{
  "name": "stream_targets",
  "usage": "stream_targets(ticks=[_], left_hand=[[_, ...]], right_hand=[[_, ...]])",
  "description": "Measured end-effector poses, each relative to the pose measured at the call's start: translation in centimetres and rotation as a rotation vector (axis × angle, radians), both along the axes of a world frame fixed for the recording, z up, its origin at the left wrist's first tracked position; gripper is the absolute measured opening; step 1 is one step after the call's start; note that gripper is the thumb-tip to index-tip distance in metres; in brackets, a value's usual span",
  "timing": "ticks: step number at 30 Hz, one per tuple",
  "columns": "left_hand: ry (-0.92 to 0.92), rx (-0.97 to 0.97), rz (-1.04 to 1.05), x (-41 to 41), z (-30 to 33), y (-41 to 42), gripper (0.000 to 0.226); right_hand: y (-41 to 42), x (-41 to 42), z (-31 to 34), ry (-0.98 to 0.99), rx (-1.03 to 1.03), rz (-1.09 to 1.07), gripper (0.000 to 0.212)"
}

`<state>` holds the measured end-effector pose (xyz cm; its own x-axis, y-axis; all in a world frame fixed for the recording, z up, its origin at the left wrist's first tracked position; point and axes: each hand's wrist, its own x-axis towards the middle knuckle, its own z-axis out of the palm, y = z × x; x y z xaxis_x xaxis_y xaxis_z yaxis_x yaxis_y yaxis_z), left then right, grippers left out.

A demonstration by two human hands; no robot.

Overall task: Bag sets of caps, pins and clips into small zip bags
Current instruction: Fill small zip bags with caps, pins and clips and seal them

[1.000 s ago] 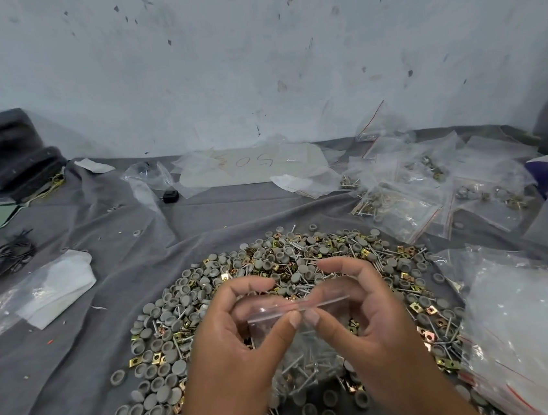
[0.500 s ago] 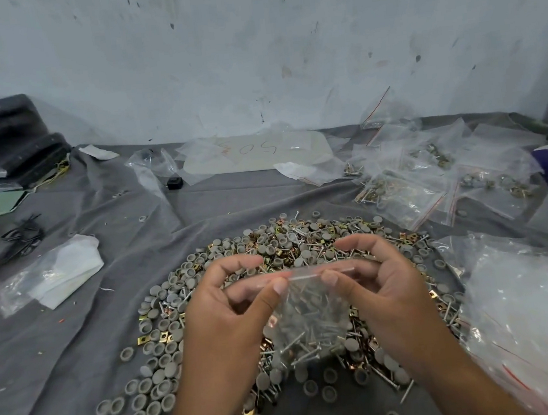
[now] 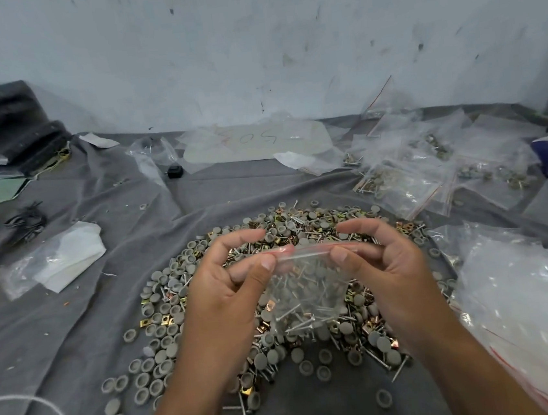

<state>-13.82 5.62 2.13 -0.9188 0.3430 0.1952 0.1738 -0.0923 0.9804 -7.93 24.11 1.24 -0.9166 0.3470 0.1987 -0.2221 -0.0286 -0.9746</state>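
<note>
clear plastic zip bag (image 3: 303,292), already loaded, hangs over the loose pile (image 3: 204,265) of caps, pins and clips; left hand (image 3: 227,286) and right hand (image 3: 383,263) each pinch its red-striped mouth (sealing step, i judge); next, press it closed; 2 hands, 1 bag, loose parts uncountable.

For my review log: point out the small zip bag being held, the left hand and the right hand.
small zip bag (image 3: 303,292), head view, clear body.
left hand (image 3: 221,300), head view, back of hand.
right hand (image 3: 396,272), head view, back of hand.
</note>
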Motion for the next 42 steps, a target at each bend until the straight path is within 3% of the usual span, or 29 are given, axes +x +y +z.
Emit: stream_targets(ticks=[9, 13, 18, 20, 22, 25, 28, 30, 32, 36, 42], left_hand=[[-0.005, 0.042, 0.071, 0.0, -0.3, 0.7, 0.040], [0.003, -0.051, 0.119, 0.0, -0.6, 0.7, 0.050], [-0.023, -0.096, 0.143, 0.4, -0.6, 0.5, 0.044], [-0.023, -0.107, 0.146, 0.5, -0.4, 0.6, 0.049], [-0.020, -0.125, 0.146, 0.7, -0.2, 0.7, 0.052], [-0.027, -0.124, 0.147, 0.8, 0.0, 1.1, 0.057], [-0.038, -0.131, 0.142, 1.0, -0.1, 1.4, 0.061], [-0.038, -0.147, 0.135, 1.2, 0.0, 1.6, 0.062], [-0.033, -0.159, 0.131, 1.3, 0.0, 1.7, 0.061], [-0.040, -0.160, 0.124, 1.5, 0.0, 1.9, 0.060], [-0.039, -0.163, 0.104, 1.5, -0.1, 1.8, 0.060]], right_hand=[[0.2, -0.3, 2.1, 0.002, 0.058, -0.090, 0.016], [3.8, -3.8, 4.9, -0.019, 0.068, -0.304, 0.022], [13.4, -7.1, 8.3, -0.051, -0.114, -0.630, 0.036], [16.7, -5.7, 8.0, -0.154, -0.027, -0.719, 0.040], [18.5, -2.7, 6.9, -0.304, 0.200, -0.726, 0.034], [18.5, 3.7, 4.2, -0.567, 0.668, -0.503, 0.018], [16.6, 9.3, 0.7, -0.826, 1.051, -0.273, 0.041], [15.4, 11.6, -1.5, -0.947, 1.251, -0.251, 0.055], [15.0, 12.7, -2.9, -0.854, 1.258, -0.335, 0.040], [16.1, 12.8, -3.2, -0.682, 1.088, -0.521, 0.054], [17.3, 13.7, -4.7, -0.762, 1.039, -0.522, 0.056]])
